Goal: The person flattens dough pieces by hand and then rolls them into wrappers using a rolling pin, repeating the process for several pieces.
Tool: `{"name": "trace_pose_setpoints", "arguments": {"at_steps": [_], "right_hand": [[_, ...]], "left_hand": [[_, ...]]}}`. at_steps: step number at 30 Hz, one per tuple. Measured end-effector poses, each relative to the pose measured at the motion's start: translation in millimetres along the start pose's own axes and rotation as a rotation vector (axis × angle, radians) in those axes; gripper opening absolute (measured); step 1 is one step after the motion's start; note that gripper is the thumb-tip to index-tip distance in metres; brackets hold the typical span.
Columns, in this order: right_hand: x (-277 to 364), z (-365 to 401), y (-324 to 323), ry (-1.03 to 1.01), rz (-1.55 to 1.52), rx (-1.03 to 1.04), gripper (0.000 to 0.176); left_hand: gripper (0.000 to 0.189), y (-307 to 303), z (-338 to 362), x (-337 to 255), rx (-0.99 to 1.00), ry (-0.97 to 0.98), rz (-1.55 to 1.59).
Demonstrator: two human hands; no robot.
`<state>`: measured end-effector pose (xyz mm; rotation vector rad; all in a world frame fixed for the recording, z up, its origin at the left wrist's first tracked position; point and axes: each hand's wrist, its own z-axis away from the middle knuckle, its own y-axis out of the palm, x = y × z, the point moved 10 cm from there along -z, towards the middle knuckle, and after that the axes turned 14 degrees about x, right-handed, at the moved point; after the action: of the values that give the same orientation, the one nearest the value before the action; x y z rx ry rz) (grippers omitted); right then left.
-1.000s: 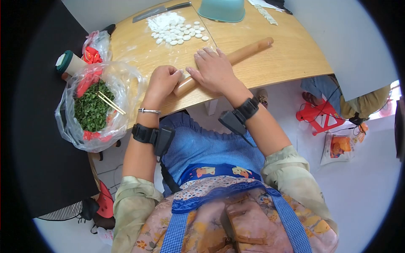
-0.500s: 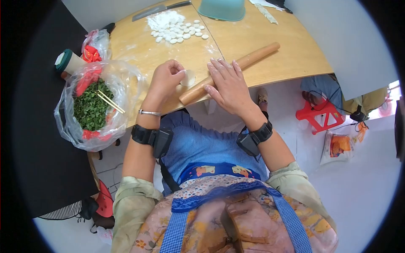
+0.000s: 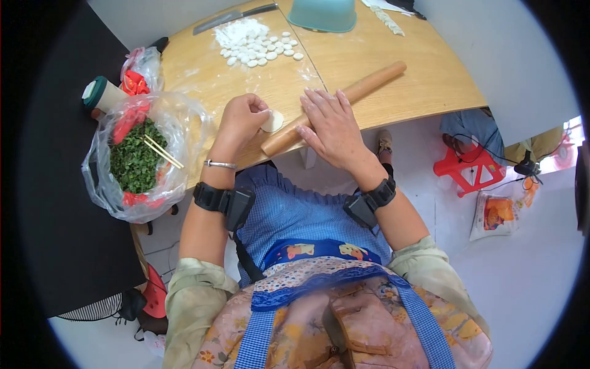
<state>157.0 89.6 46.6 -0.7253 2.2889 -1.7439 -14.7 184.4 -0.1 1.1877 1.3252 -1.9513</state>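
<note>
A flat round dough wrapper [image 3: 273,122] lies on the wooden table, its left edge pinched by my left hand [image 3: 244,120]. My right hand [image 3: 330,126] rests with fingers stretched out flat on a wooden rolling pin [image 3: 375,78], which slants from the table's front edge up to the right. The pin's near end sits just right of the wrapper. Flour dusts my right fingers. Farther back, several small dough pieces [image 3: 262,61] are scattered beside a pile of white flour [image 3: 241,31].
A cleaver [image 3: 218,22] and an upturned teal bowl [image 3: 322,15] stand at the back, with a dough strip [image 3: 388,23] to the right. At left are a plastic bag of chopped greens [image 3: 136,160] with chopsticks [image 3: 163,152] and a cup [image 3: 104,93]. A red stool [image 3: 467,169] stands below right.
The wrapper shows more of its surface beside my left fingers and has shifted slightly left. My right hand has moved very slightly on the pin.
</note>
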Motion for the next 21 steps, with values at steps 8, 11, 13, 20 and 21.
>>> {"name": "trace_pose_setpoints", "arguments": {"at_steps": [8, 11, 13, 20, 21], "right_hand": [[0.6, -52.2, 12.0, -0.003, 0.026, 0.125, 0.065], [0.1, -78.0, 21.5, 0.022, 0.073, 0.185, 0.063], [-0.4, -84.7, 22.8, 0.034, 0.082, 0.188, 0.063], [0.3, -25.5, 5.0, -0.022, 0.017, 0.056, 0.065], [0.4, -14.0, 3.6, -0.023, 0.02, 0.058, 0.065]], "left_hand": [[0.024, -9.8, 1.1, -7.2, -0.034, -0.004, -0.14], [0.024, -8.8, -0.6, -12.0, -0.008, -0.012, -0.189], [0.023, -9.8, -0.3, -17.7, -0.008, -0.005, -0.243], [0.018, -5.2, 2.0, -14.9, 0.017, -0.027, -0.233], [0.017, -4.0, 1.5, -15.1, 0.018, -0.014, -0.262]]}}
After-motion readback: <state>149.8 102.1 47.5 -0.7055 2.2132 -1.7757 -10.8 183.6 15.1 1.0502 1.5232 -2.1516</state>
